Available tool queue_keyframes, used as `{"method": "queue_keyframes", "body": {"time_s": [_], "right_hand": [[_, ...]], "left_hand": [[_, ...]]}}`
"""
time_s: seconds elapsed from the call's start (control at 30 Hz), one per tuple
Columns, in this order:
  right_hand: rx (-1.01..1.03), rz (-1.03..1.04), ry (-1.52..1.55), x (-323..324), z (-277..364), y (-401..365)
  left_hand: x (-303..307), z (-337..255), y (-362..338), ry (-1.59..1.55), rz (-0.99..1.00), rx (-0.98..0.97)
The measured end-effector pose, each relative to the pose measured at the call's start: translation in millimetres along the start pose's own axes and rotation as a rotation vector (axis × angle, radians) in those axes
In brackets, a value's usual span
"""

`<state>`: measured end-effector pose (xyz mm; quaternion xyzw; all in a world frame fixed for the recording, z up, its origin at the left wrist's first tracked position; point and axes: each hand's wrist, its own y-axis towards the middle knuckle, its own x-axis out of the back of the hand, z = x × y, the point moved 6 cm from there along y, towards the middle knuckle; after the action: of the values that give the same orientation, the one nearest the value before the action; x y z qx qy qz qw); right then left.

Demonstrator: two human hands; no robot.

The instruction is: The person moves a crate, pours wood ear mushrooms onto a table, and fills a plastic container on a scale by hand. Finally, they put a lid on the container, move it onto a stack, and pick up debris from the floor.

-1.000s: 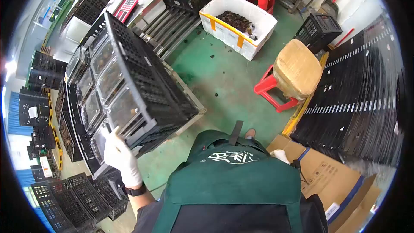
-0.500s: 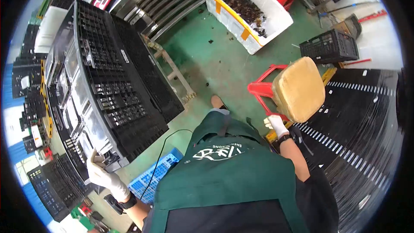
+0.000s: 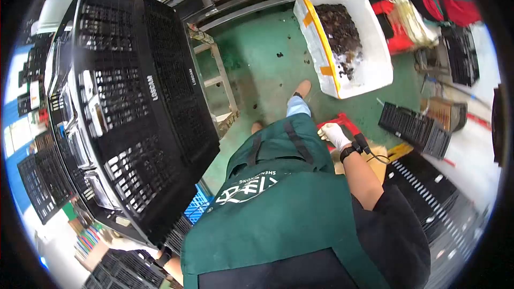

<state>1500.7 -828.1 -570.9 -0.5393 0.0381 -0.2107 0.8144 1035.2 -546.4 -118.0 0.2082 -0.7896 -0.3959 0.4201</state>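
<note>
My left hand (image 3: 115,240), in a white glove, is low on the left beside the lower end of the large black plastic crate (image 3: 140,88) marked LOSCAM. Motion blurs its fingers, and I cannot tell what they grip. Clear bags or trays (image 3: 80,142) show along the crate's open side. My right hand (image 3: 334,135), also gloved, hangs in front of me with its fingers curled in and nothing showing in them. Below it in view are the red stool frame (image 3: 347,123) and its tan padded seat (image 3: 379,174), partly covered by my forearm.
A white foam box (image 3: 375,69) holding dark pieces stands ahead on the green floor (image 3: 262,69). A wooden frame (image 3: 224,77) stands beside the crate. At right are a black basket (image 3: 412,128) and black strip-like material (image 3: 423,192). A blue plastic pallet (image 3: 197,206) lies partly under the crate.
My view has turned and I have stepped forward; the foam box looks nearer. My right hand is now in front of the stool. My left hand has dropped lower along the crate.
</note>
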Motion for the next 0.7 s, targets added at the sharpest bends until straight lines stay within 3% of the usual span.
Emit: {"method": "queue_keyframes", "body": {"time_s": [0.07,0.13,0.27,0.33,0.47,0.7], "right_hand": [[-0.025,0.018,0.035,35,22,14],[0.008,0.027,-0.052,79,36,30],[0.041,-0.082,-0.152,171,67,46],[0.041,-0.133,-0.151,205,84,47],[0.056,-0.177,-0.184,244,114,42],[0.021,-0.176,-0.139,247,123,56]], "left_hand": [[-25,-2,-48,0.093,0.121,0.12],[-54,8,-117,0.164,0.39,0.319],[-91,34,-281,0.17,1.081,0.882],[-99,35,-346,0.083,1.315,1.182],[-128,23,-405,-0.104,1.448,1.545],[-215,26,-392,-0.357,1.392,1.753]]}}
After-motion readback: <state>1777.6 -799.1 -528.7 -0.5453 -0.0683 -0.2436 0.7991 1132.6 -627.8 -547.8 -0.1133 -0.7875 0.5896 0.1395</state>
